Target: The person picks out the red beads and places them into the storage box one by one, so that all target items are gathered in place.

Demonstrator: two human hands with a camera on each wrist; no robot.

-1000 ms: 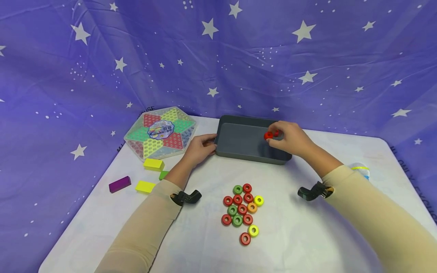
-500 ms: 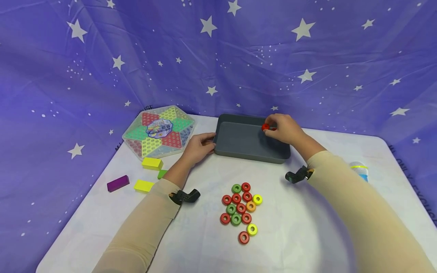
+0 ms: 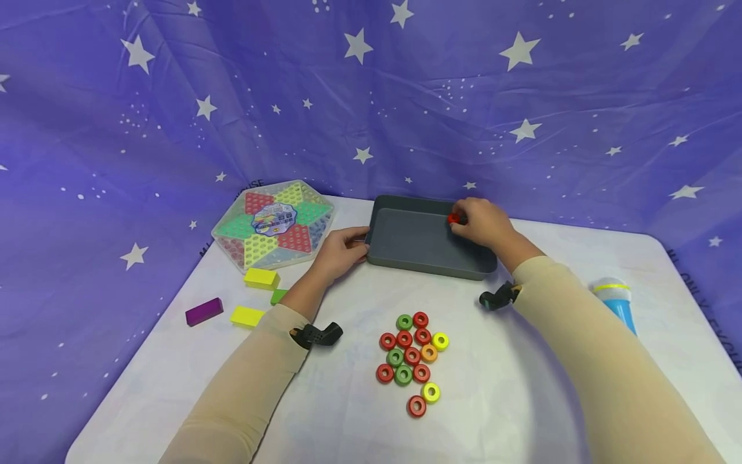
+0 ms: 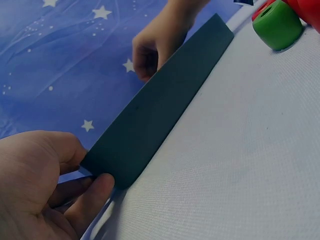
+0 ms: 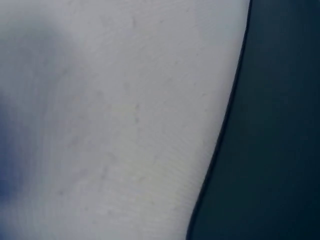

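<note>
Right hand (image 3: 484, 223), arm extended and fingers curled, pinches a red ring (image 3: 453, 218) low over the far right corner of the grey tray (image 3: 417, 248), while the left hand (image 3: 341, 251) grips the tray's left end, loose rings (image 3: 413, 357) lying near the tray's front.

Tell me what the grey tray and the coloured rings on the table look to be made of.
Grey tray: probably plastic, matte dark grey, with thin even walls and rounded corners; metal cannot be ruled out. Coloured rings: likely painted wood or plastic, thick with smooth, slightly glossy faces in red, green, yellow and orange. The green ring in the left wrist view shows a soft sheen.
</note>
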